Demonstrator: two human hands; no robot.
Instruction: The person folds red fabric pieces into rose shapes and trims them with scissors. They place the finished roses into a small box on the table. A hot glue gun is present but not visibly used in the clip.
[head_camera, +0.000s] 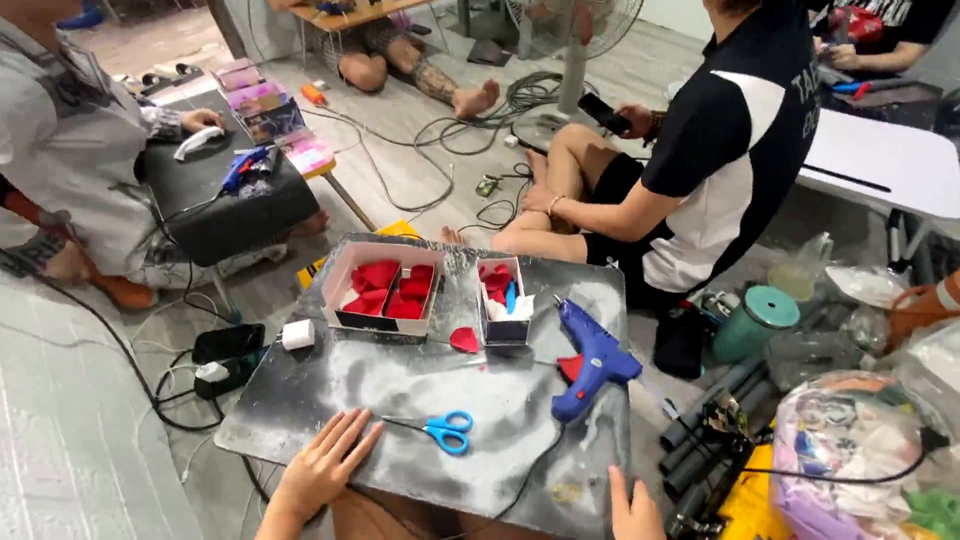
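Grey, smudged tabletop (330, 385) fills the frame's centre. At lower left, the left hand (322, 468) is laid flat, fingers spread, beside blue-handled scissors (440, 430). Centre-right, a blue glue gun (592, 362) is propped. At the bottom edge, the right hand (634, 512) is seen, apparently uncurled.

pink box (342, 285), small box (505, 328), on table (330, 390)

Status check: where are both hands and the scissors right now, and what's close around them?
Left hand flat on table, empty, beside blue scissors. Right hand at near edge, empty. Blue glue gun and its cord between them.
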